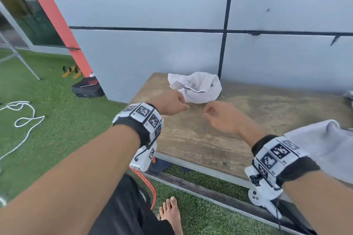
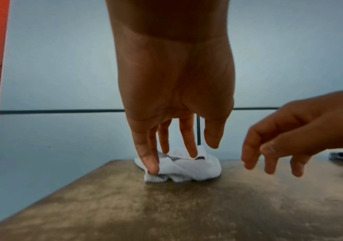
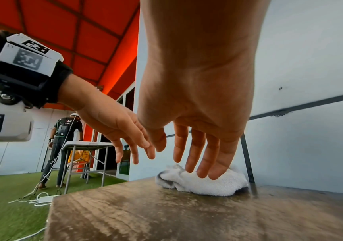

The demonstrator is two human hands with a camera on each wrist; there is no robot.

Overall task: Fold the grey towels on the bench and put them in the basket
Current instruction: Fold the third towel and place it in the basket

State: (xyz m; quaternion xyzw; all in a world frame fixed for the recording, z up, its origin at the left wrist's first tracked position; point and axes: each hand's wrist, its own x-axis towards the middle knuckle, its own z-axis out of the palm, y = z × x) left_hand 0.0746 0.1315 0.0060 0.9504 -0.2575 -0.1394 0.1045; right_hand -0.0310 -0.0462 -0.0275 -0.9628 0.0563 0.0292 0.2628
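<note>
A crumpled pale grey towel lies at the back of the wooden bench, against the wall. Both hands hover above the bench just in front of it, empty. My left hand has loose, extended fingers near the towel's left part. My right hand hangs beside it with relaxed fingers short of the towel. A second grey towel lies at the bench's right front, partly behind my right wrist. No basket is in view.
The grey panelled wall stands right behind the bench. Artificial grass with a white rope, a black bag and yellow sandals lies to the left. Another person stands at a folding table far off.
</note>
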